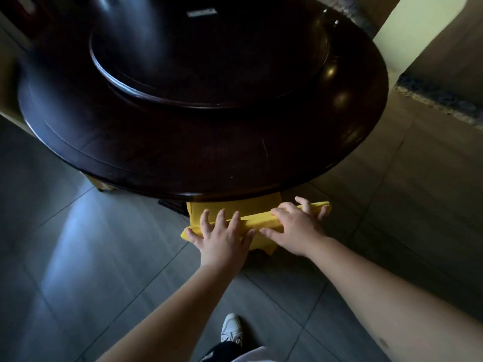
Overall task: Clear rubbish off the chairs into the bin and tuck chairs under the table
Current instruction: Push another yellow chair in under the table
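White sneaker [231,327] on grey tile — left hand [222,237], right hand [295,228] splayed flat, pressing yellow plastic chair [261,220] under dark round wooden table [183,152].

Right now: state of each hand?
Left hand: open, fingers spread, pressing on the yellow chair.
Right hand: open, fingers draped over the chair's top edge.
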